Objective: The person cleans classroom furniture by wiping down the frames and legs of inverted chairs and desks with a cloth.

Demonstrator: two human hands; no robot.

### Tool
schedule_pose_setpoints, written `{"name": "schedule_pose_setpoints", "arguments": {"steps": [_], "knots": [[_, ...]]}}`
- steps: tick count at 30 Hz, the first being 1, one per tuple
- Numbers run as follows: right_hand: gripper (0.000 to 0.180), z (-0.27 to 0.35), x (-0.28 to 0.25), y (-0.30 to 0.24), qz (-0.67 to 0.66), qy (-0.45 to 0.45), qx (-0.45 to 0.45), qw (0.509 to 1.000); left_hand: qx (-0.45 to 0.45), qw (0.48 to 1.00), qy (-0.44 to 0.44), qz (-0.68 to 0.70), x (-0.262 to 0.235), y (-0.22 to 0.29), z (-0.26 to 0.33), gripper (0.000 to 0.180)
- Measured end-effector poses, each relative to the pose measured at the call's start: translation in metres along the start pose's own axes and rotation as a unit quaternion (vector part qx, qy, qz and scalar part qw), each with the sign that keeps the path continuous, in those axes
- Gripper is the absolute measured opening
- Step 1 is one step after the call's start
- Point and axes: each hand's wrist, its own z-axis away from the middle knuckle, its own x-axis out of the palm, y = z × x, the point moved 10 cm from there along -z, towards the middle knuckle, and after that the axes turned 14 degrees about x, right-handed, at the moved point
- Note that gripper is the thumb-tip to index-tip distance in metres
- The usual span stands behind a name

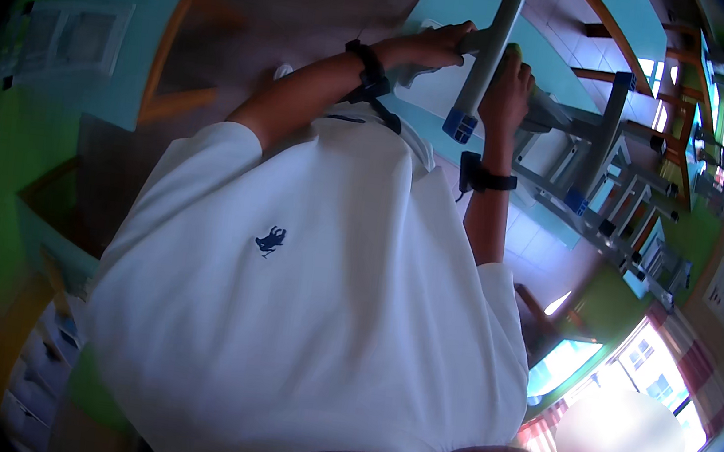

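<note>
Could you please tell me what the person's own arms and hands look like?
The left hand and right hand are ungloved, and the forearms bare below short white sleeves. Each wrist wears a black strap with a dark, blocky piece attached; a short, thin dark cable hangs from the right one.

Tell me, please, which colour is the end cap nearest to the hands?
The end cap is blue; it shows best in the head view.
</note>
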Motion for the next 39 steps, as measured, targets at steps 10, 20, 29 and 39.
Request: {"name": "schedule_pose_setpoints", "arguments": {"steps": [10, 20, 29, 39], "knots": [[0.057, 0.005, 0.004, 0.082, 0.048, 0.132, -0.023, 0.990, -0.039, 0.991, 0.127, -0.018, -0.008, 0.007, 0.019, 0.043], [0.062, 0.032, 0.035, 0.020, -0.067, 0.200, -0.090, 0.973, -0.033, 0.987, 0.148, -0.044, -0.005, 0.010, 0.014, 0.039], [0.074, 0.093, 0.072, -0.006, -0.070, -0.024, -0.024, 0.997, 0.048, 0.998, 0.019, -0.030, -0.007, 0.011, 0.034, 0.068], [0.055, 0.106, 0.130, -0.164, -0.152, -0.210, -0.180, 0.949, 0.077, 0.985, -0.069, 0.140, -0.101, 0.016, 0.179, 0.060]]}}
